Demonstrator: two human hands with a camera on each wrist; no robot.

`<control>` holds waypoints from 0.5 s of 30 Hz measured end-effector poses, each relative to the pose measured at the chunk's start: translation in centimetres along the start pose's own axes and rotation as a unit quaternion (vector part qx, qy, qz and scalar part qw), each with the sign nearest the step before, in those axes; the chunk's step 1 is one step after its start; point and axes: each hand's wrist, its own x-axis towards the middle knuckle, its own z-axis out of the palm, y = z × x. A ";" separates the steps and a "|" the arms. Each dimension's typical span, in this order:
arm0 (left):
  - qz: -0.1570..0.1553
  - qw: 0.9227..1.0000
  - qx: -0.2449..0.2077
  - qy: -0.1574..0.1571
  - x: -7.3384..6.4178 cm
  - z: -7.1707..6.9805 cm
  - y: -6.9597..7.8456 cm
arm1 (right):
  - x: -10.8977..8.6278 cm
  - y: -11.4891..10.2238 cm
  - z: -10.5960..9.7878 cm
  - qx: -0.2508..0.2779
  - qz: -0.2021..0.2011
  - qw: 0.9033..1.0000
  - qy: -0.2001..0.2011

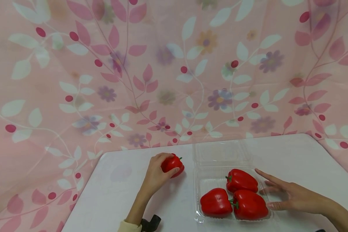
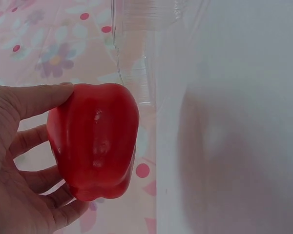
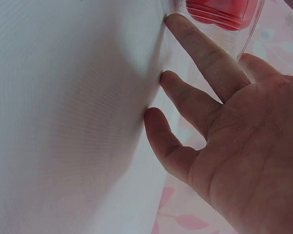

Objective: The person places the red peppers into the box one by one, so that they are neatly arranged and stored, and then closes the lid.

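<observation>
My left hand (image 1: 157,174) grips a red bell pepper (image 1: 174,166) from its left side, thumb on one side and fingers on the other. In the left wrist view this pepper (image 2: 100,139) shows its smooth side, with its shadow on the white table. To the right stands a clear plastic box (image 1: 208,180) with its lid folded back. Inside lie three more red bell peppers: one at the back (image 1: 241,180), one front left (image 1: 216,202) and one front right (image 1: 250,204). My right hand (image 1: 293,196) is beside the box's right wall, fingers extended, fingertips at the tabletop in the right wrist view.
The raised clear lid (image 1: 220,151) leans toward the back of the white table (image 1: 116,187). Behind the table hangs a pink floral cloth (image 1: 168,80). A black wrist strap mount (image 1: 151,223) sits on my left forearm near the cream sleeve (image 1: 129,226).
</observation>
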 end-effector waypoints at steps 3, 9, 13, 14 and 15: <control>0.001 1.000 -0.002 0.000 -0.2 0.0 0.2 | 0.0 0.0 0.0 0.002 0.002 1.000 -0.002; 0.005 1.000 0.001 -0.001 -0.5 0.1 0.6 | 0.0 -0.1 0.0 -0.006 0.005 1.000 0.001; 0.010 1.000 -0.001 -0.003 -0.5 0.1 1.0 | 0.0 -0.1 0.0 -0.005 0.009 1.000 0.001; 0.011 1.000 -0.003 -0.003 -0.5 0.1 1.0 | 0.0 -0.1 0.0 -0.004 0.008 1.000 0.000; 0.013 1.000 -0.005 -0.004 -0.5 0.2 1.1 | 0.0 -0.1 0.0 -0.004 0.007 1.000 -0.001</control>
